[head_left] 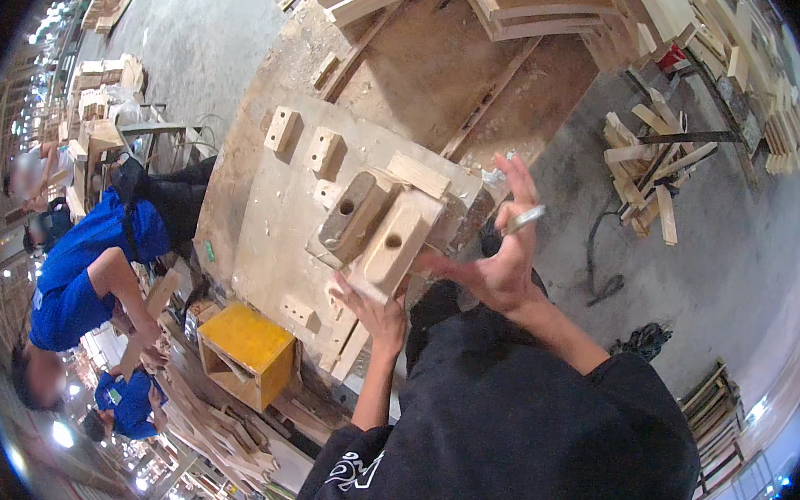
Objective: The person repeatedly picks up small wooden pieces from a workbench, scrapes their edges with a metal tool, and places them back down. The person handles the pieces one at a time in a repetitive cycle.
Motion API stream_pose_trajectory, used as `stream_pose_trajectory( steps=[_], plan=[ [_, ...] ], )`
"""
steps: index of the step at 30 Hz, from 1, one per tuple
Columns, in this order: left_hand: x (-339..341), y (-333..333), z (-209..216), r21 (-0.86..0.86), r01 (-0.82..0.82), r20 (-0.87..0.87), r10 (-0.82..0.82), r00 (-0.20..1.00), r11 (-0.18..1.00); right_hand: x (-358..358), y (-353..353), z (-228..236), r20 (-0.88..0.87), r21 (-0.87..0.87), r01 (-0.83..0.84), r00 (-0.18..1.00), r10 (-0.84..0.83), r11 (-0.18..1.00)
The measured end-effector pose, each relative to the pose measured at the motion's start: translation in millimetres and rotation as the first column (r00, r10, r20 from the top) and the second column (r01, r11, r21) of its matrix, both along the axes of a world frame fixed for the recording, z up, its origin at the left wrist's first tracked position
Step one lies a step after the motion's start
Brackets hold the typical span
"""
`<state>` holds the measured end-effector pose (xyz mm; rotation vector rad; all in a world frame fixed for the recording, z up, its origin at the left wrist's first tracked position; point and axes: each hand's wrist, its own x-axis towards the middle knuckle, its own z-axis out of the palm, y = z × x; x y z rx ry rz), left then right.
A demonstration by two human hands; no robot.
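Left hand point(369, 311) laid flat, fingers spread, against the near end of the pale wooden block point(396, 243), which sits beside a darker slotted block point(354, 214) on the plywood surface point(267, 211), close to its near right corner. Right hand point(505, 249) raised just off that corner, fingers fanned, pinching a thin metal tool point(523, 219). Could slip toward the edge if pressed unevenly, since only one hand steadies it. Yellow box point(246, 351) below; person in blue point(88, 268) working well apart.

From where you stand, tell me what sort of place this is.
Most likely a woodworking shop: stacked timber, offcuts on the concrete floor, and a dusty wooden bench where the left hand steadies a drilled wood block.
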<state>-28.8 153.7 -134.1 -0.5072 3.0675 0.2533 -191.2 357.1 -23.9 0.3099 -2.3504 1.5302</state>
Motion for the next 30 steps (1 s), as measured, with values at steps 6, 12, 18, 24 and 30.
stream_pose_trajectory(
  steps=[6,12,18,24,30],
  plan=[
    [-12,10,11,-0.244,0.144,-0.011,-0.151,0.989,0.959,-22,25,-17,0.134,-0.476,-0.098,0.974,0.183,0.874],
    [-14,12,12,-0.114,-0.021,0.111,0.034,0.993,0.993,-17,24,-19,0.17,-0.669,-0.178,0.908,0.382,0.722],
    [-10,7,5,-0.034,0.014,-0.084,-0.017,0.996,0.999,-19,-5,-4,0.008,-0.485,-0.336,0.921,0.389,0.807],
    [-9,3,2,-0.147,0.11,-0.013,-0.113,0.993,0.983,-19,-27,-12,-0.121,-0.36,-0.269,0.963,0.242,0.893],
    [-9,11,11,-0.044,0.017,0.002,-0.017,1.0,0.999,-21,-29,-19,-0.166,-0.308,-0.249,0.964,0.206,0.918]
  ],
)
